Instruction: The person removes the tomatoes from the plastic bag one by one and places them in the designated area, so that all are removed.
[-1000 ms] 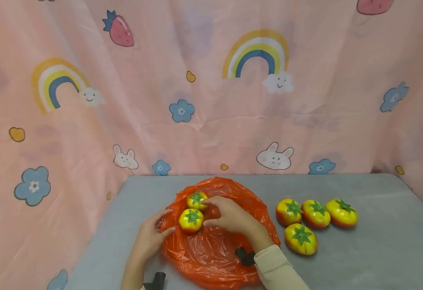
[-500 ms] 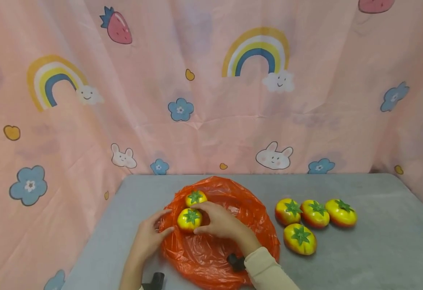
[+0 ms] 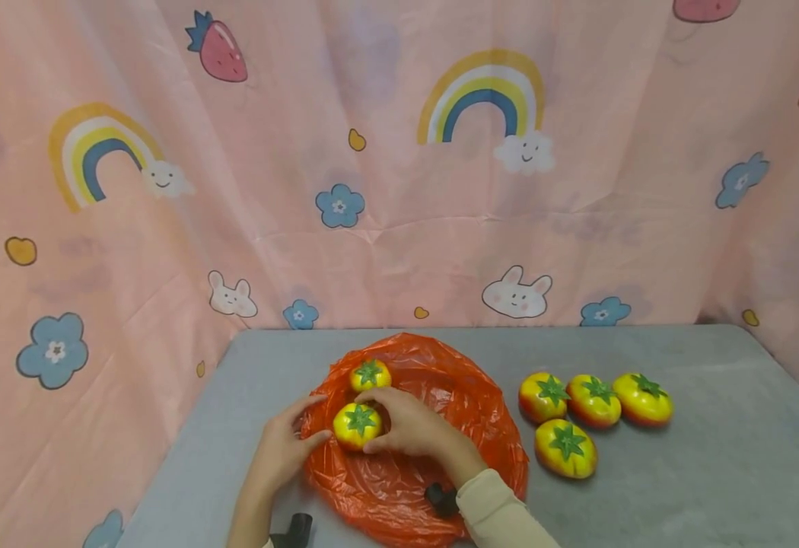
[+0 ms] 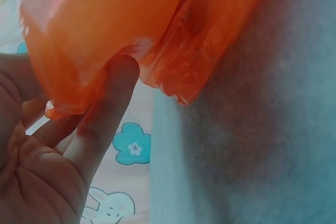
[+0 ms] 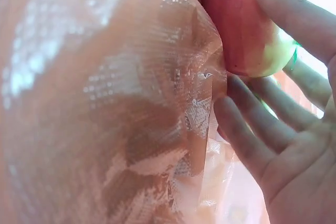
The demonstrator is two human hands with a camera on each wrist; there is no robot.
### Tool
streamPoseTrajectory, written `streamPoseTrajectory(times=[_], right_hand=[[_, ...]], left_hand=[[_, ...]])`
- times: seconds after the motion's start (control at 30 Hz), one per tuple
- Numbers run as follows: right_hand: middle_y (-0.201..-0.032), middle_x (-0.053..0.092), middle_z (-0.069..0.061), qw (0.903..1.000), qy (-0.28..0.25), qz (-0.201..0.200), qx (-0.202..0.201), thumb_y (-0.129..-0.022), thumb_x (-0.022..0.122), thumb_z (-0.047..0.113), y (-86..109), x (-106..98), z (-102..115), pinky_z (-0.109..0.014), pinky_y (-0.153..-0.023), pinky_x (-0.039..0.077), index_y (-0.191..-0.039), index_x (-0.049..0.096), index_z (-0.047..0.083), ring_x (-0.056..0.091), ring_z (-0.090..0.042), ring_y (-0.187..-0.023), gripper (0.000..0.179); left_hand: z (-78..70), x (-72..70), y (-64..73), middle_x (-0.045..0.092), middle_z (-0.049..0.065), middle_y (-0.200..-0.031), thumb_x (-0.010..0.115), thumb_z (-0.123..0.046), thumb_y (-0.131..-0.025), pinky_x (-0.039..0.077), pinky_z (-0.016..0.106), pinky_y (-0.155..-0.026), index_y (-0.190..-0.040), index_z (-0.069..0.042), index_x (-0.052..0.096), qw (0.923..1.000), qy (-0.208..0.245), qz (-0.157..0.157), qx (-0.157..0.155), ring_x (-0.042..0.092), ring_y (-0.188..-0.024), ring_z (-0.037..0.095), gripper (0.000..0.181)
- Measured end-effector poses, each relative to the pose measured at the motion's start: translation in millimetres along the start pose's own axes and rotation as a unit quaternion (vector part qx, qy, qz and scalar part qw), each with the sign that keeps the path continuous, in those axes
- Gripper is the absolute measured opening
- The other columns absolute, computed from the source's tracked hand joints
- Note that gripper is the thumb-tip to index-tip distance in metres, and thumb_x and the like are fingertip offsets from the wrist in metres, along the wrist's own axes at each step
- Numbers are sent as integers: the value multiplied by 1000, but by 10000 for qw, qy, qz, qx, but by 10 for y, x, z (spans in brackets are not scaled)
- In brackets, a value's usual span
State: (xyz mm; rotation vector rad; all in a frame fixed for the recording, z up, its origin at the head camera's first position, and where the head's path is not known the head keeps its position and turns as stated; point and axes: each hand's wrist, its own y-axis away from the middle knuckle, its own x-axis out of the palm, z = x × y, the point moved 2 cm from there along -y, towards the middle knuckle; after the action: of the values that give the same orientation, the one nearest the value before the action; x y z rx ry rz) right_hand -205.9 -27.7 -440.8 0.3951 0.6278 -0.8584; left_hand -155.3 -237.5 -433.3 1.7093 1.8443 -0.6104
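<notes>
Showing glossy yellow above, red below, with a green star-shaped calyx, one fruit sits in the right hand's thumb-and-finger grip over the single orange bag. The left hand, thumb and fingers apart, touches the bag's edge. Six fruits show: two at the bag, four on the table.

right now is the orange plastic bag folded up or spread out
Spread out: the orange plastic bag lies wide on the gray table, with two yellow-red tomatoes within its outline.
</notes>
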Motion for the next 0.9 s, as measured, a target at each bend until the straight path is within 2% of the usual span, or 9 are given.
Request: streamPoseTrajectory(times=[0.17, 0.4, 0.67, 0.9], right_hand=[[-131, 64, 7, 9999, -72, 75, 20, -80, 83, 35, 4, 12, 0, -47, -105, 52, -131, 58, 30, 61, -14, -115, 57], [-135, 62, 6, 10000, -54, 77, 1, -81, 82, 37, 54, -24, 29, -46, -106, 52, -136, 58, 28, 59, -15, -120, 60], [-146, 55, 5, 9997, 162, -137, -77, -82, 80, 40, 297, -260, 201, -48, -109, 49, -144, 52, 26, 55, -18, -129, 70], [-145, 56, 4, 9989, 326, -262, 218, -83, 80, 43, 536, -421, 260, -52, -110, 47, -143, 52, 28, 54, -20, -131, 68]], left_hand=[[6, 9, 2, 54, 18, -146, 78, -8, -84, 55, 50, -98, -133, -18, 62, 10000, -15, -6, 6, 59, -127, 39, 53], [15, 20, 2, 54, 19, -146, 78, -8, -84, 56, 51, -97, -133, -17, 62, 10000, -35, 6, -1, 58, -127, 40, 53], [-1, 35, 6, 53, 20, -146, 77, -6, -84, 56, 49, -97, -134, -15, 61, 10000, -27, 81, -26, 59, -126, 40, 54], [-32, 24, 0, 50, 17, -150, 74, -15, -89, 53, 52, -101, -136, -17, 60, 10000, 70, 7, -71, 52, -134, 41, 49]])
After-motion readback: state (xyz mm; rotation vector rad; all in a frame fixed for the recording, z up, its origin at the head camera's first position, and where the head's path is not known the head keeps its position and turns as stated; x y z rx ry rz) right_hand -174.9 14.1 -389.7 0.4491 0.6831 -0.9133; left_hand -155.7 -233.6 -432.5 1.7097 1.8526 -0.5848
